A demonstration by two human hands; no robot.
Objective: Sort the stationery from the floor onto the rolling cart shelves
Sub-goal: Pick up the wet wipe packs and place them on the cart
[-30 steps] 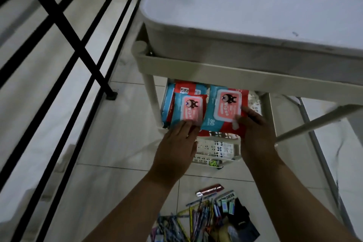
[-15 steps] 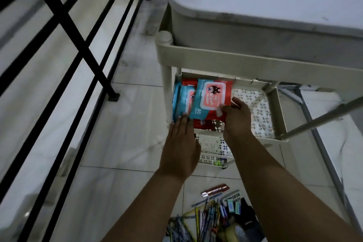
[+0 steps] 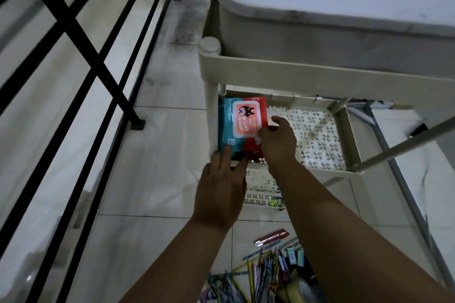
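Red and blue soft plastic pack of wipes lies in the middle of the frame. The right hand pinches its right edge, likely to slide it straight. The left hand, fingers flat, pushes the near end to keep it lined up. The pack's long side points away from the person, lid up. It sits in the left corner of the cream plastic shelf with holes.

The shelf is bare across its right half; wipes packs fill its left end, and the upper tier overhangs its back edge.
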